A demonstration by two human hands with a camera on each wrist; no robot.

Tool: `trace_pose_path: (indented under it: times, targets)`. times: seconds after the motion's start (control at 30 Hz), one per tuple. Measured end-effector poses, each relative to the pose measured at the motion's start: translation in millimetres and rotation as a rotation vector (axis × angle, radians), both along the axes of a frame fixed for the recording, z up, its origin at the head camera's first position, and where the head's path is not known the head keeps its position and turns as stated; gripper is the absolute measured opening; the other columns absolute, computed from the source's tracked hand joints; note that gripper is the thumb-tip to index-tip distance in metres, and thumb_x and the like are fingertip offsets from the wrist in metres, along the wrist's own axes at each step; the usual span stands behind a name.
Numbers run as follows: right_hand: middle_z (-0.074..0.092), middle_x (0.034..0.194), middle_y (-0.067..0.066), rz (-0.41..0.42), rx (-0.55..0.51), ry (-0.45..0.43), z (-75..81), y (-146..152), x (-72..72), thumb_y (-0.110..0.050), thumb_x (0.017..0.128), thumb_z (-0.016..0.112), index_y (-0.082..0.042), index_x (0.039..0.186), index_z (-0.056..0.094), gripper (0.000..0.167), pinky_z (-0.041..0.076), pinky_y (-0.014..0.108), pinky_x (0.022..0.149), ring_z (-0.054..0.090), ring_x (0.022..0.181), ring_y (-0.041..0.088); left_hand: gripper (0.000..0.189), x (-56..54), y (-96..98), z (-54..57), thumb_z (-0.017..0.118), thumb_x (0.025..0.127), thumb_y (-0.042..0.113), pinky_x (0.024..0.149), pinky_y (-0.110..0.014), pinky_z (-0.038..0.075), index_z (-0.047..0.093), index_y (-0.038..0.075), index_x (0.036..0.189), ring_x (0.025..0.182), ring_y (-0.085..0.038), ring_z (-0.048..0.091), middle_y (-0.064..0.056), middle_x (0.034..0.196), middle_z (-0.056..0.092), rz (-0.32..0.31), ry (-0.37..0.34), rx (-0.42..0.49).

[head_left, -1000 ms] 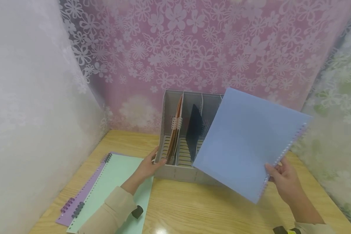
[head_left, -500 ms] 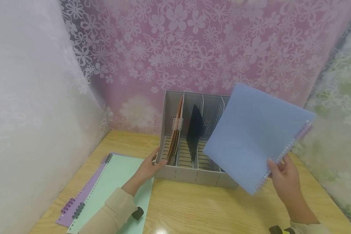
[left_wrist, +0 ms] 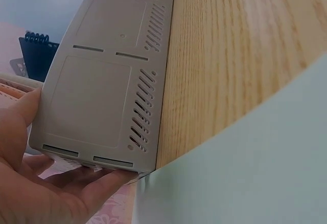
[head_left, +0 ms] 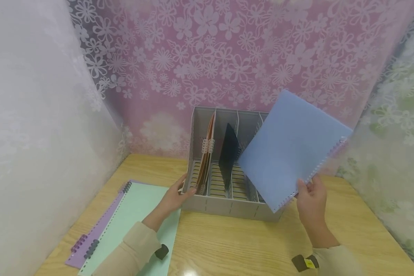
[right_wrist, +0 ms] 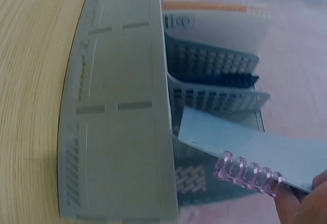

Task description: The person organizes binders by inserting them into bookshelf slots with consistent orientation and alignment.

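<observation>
A loose-leaf notebook with a light blue cover (head_left: 293, 149) slants in the air over the right part of a grey file organizer (head_left: 224, 207). My right hand (head_left: 312, 201) pinches its spine edge between thumb and fingers. In the right wrist view, its clear pinkish binding rings (right_wrist: 245, 173) face the camera, and one corner overlaps the organizer's right-hand compartments. My left hand (head_left: 174, 197) grips the organizer's front left corner, thumb on top and fingers underneath in the left wrist view. The notebook hides the organizer's right end in the head view.
Orange-edged notebooks (head_left: 206, 157) stand in the leftmost compartment, a dark blue notebook (head_left: 229, 153) in the one beside it. Under my left forearm lies a mint green notebook (head_left: 148, 203), partly covering a purple notebook (head_left: 100, 232) on the wooden table (head_left: 220, 245).
My right hand has carried the blue notebook first slightly right, then left and farther from me, its lower corner now at the organizer's front edge. My left hand has stayed put.
</observation>
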State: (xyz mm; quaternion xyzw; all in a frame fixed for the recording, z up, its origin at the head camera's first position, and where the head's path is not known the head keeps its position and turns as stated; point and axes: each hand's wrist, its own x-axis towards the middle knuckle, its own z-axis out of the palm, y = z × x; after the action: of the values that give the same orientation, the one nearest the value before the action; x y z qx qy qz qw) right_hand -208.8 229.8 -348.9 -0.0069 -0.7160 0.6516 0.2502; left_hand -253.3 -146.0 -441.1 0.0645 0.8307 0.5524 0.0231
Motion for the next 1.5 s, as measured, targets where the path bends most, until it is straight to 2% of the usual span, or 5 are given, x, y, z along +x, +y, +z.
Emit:
trace_pose_path:
  times: [0.33, 0.57, 0.83, 1.07, 1.5]
  targets:
    - [0.056, 0.095, -0.010, -0.206, 0.168, 0.075, -7.5, -44.2, -10.8, -0.009, 0.102, 0.047, -0.001, 0.126, 0.056, 0.027, 0.041, 0.010, 0.059, 0.045, 0.071, -0.001, 0.079, 1.6, -0.5, 1.2, 0.065, 0.092, 0.042, 0.105, -0.060, 0.036, 0.022, 0.022, 0.156, 0.138, -0.044, 0.033, -0.022, 0.154, 0.030, 0.020, -0.015, 0.012]
    - [0.061, 0.125, 0.013, -0.236, 0.101, 0.097, -16.8, -72.1, -25.4, -0.008, 0.103, 0.044, -0.001, 0.132, 0.054, 0.032, 0.047, 0.013, 0.077, 0.056, 0.100, 0.009, 0.074, 2.1, -3.0, 2.3, 0.064, 0.095, 0.034, 0.105, -0.061, 0.036, 0.023, 0.023, 0.155, 0.134, -0.046, 0.038, -0.024, 0.153, 0.030, 0.027, -0.021, 0.034]
    - [0.064, 0.121, 0.014, -0.285, 0.083, 0.085, -27.3, -93.4, -36.0, -0.008, 0.102, 0.044, -0.006, 0.130, 0.056, 0.031, 0.048, 0.014, 0.073, 0.063, 0.103, 0.026, 0.077, -0.1, -3.2, -1.1, 0.066, 0.092, 0.039, 0.106, -0.060, 0.035, 0.024, 0.023, 0.155, 0.138, -0.044, 0.033, -0.022, 0.153, 0.031, 0.028, -0.016, 0.039]
    - [0.062, 0.125, 0.016, -0.321, 0.067, 0.110, -38.1, -103.1, -42.5, -0.004, 0.100, 0.047, -0.004, 0.130, 0.057, 0.032, 0.050, 0.047, 0.088, 0.060, 0.110, 0.029, 0.077, 0.1, -0.2, -1.5, 0.067, 0.092, 0.037, 0.105, -0.060, 0.036, 0.024, 0.023, 0.155, 0.137, -0.044, 0.034, -0.023, 0.153, 0.031, 0.034, -0.022, 0.042]
    - [0.061, 0.124, 0.022, -0.340, 0.066, 0.006, -47.0, -111.9, -49.7, -0.006, 0.100, 0.048, -0.001, 0.129, 0.055, 0.030, 0.047, 0.052, 0.087, 0.057, 0.106, 0.034, 0.076, -1.8, 0.4, -1.2, 0.067, 0.093, 0.033, 0.105, -0.062, 0.035, 0.025, 0.022, 0.155, 0.138, -0.044, 0.033, -0.024, 0.152, 0.032, 0.036, -0.026, 0.039]
